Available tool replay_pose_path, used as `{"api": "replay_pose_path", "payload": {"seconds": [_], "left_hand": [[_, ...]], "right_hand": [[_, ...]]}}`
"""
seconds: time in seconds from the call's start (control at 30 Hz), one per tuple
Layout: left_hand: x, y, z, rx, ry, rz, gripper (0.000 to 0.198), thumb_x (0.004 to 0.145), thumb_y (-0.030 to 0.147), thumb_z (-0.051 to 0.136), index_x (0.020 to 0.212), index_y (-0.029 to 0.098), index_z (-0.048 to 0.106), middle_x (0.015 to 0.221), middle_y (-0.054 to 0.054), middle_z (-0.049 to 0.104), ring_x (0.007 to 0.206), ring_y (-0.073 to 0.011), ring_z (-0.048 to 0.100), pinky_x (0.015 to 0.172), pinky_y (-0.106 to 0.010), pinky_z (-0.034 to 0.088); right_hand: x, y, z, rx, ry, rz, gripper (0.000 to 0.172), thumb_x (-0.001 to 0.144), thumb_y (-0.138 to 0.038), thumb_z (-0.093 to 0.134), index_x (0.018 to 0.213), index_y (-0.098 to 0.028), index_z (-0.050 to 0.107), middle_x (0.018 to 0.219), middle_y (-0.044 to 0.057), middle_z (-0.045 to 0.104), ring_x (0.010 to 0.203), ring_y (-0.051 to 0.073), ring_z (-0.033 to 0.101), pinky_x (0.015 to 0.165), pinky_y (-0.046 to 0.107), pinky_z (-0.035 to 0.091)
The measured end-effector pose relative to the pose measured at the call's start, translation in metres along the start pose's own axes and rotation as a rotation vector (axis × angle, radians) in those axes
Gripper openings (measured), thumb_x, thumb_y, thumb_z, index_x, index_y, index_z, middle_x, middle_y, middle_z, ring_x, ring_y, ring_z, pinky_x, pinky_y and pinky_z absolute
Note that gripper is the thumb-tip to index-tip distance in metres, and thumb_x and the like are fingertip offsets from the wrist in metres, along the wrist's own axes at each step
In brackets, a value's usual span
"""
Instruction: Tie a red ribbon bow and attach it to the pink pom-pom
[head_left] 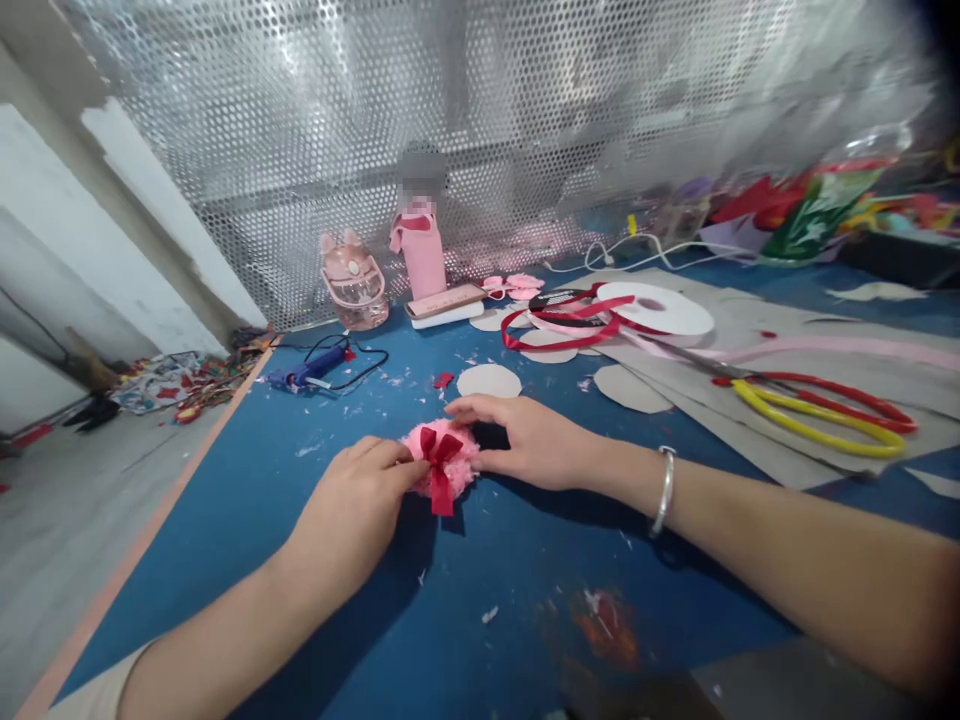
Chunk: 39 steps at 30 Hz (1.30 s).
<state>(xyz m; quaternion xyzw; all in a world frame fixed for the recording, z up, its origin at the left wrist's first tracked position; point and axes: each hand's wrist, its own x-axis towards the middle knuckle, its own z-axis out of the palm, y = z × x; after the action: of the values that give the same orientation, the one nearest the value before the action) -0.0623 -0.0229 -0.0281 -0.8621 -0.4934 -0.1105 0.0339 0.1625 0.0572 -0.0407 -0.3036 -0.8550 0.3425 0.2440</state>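
A fluffy pink pom-pom [459, 455] with a dark red ribbon bow [439, 466] on top lies on the blue table [480, 600]. My left hand [355, 510] comes from the left, fingers pinched together on the bow and the pom-pom's edge. My right hand [529, 440] lies on the right side of the pom-pom, its fingers curled over the back of it. A silver bangle [664, 490] sits on my right wrist.
Beyond the hands: a round card disc [488, 380], a blue glue gun [311, 370] with its cable, a pink bottle [354, 282], a pink case [422, 255], ribbon spools [660, 308], red and yellow scissors [817, 408] on grey card sheets. A perforated metal screen [450, 120] closes the back.
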Motion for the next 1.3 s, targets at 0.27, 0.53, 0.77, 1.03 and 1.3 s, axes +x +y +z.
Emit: {"api": "replay_pose_path", "payload": {"seconds": [0.27, 0.53, 0.77, 1.03, 1.3], "left_hand": [[-0.016, 0.028, -0.005, 0.082, 0.275, 0.076, 0.033, 0.088, 0.013, 0.047, 0.119, 0.011, 0.057, 0.111, -0.014, 0.066, 0.103, -0.0264, 0.058, 0.091, -0.043, 0.048], [-0.011, 0.034, 0.002, 0.142, 0.120, 0.082, 0.054, 0.091, 0.046, 0.048, 0.121, 0.002, 0.057, 0.113, -0.021, 0.069, 0.100, -0.0302, 0.066, 0.080, -0.041, 0.059], [-0.014, 0.025, 0.008, 0.279, 0.118, 0.188, 0.053, 0.093, 0.051, 0.041, 0.114, 0.007, 0.063, 0.110, -0.014, 0.073, 0.097, -0.0258, 0.067, 0.079, -0.032, 0.058], [-0.019, 0.011, 0.014, 0.309, 0.038, 0.305, 0.060, 0.089, 0.059, 0.047, 0.127, 0.013, 0.056, 0.125, -0.004, 0.068, 0.109, -0.0228, 0.062, 0.090, -0.028, 0.051], [-0.025, 0.009, 0.005, -0.038, 0.248, 0.013, 0.045, 0.098, 0.048, 0.030, 0.124, 0.021, 0.054, 0.118, -0.009, 0.065, 0.109, -0.0231, 0.060, 0.093, -0.035, 0.048]], "right_hand": [[-0.006, -0.016, -0.004, -0.011, 0.011, -0.006, 0.044, 0.075, -0.015, 0.062, 0.119, -0.015, 0.060, 0.109, 0.008, 0.070, 0.098, 0.021, 0.065, 0.090, 0.033, 0.048], [0.056, -0.035, -0.025, -0.254, -0.358, 0.101, 0.033, 0.084, -0.046, 0.056, 0.077, -0.016, 0.066, 0.065, 0.001, 0.064, 0.057, 0.012, 0.052, 0.051, 0.024, 0.036], [0.080, -0.018, -0.019, -0.142, -0.532, 0.023, 0.006, 0.075, -0.020, 0.061, 0.071, -0.016, 0.063, 0.055, -0.007, 0.052, 0.049, 0.006, 0.044, 0.048, 0.018, 0.033], [0.075, 0.000, -0.004, 0.026, -0.423, 0.000, 0.005, 0.077, -0.014, 0.064, 0.072, -0.015, 0.066, 0.054, -0.007, 0.051, 0.049, 0.005, 0.043, 0.048, 0.019, 0.030], [0.077, 0.002, -0.017, 0.290, -0.435, 0.112, 0.010, 0.075, -0.023, 0.061, 0.083, -0.018, 0.057, 0.062, -0.007, 0.050, 0.054, 0.008, 0.044, 0.048, 0.020, 0.034]]}}
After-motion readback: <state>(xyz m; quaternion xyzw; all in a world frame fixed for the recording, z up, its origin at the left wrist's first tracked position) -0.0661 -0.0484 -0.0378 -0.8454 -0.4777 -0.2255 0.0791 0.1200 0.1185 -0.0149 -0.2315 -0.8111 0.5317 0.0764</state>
